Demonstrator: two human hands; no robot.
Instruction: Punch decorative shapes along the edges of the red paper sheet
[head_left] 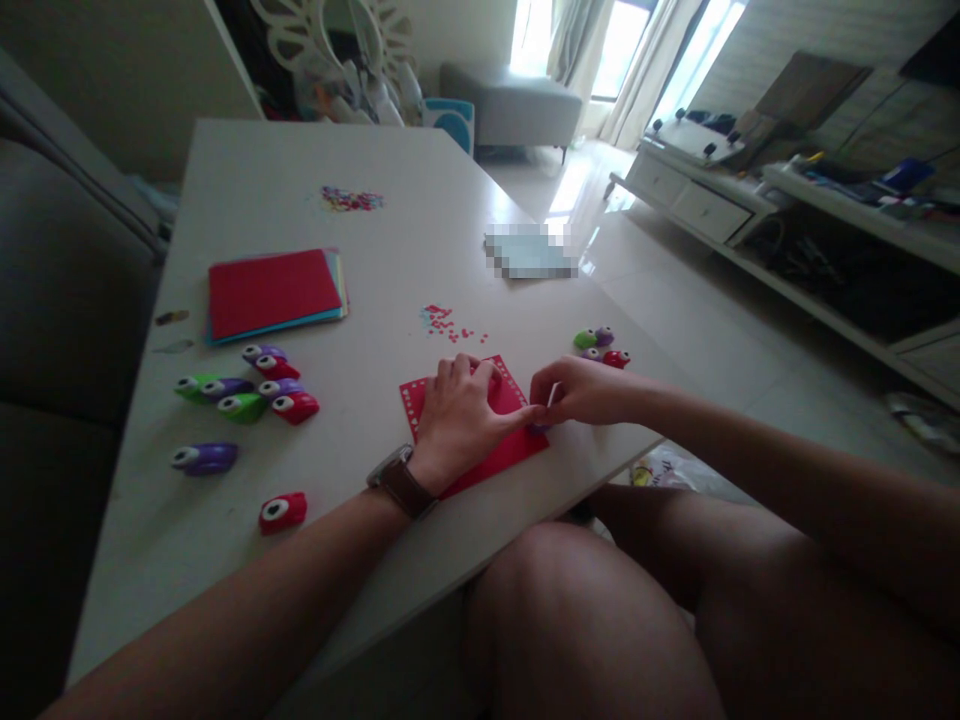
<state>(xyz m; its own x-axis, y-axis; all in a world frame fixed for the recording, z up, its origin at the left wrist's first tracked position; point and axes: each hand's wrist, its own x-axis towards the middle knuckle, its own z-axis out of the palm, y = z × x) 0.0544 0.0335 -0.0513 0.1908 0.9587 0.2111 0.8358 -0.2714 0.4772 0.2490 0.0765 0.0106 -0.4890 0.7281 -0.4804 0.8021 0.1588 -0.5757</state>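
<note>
Edge-punching is apparently being done, a red hole-bordered paper sheet (499,462) being pinned under the spread left hand (459,412), a small purple punch (538,428) being pinched by the right hand (581,391), firm squeezing likely being needed.

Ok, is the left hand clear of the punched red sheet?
No, the left hand rests on the punched red sheet, covering its middle.

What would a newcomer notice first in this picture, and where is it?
Probably the eye would fall first on the bright red sheet under the left hand, with small pale cut-outs along its border; the right hand is at the sheet's right edge. Next come the purple, green and red punches on the left part of the table, and the stack of paper behind them, red on top.
</note>
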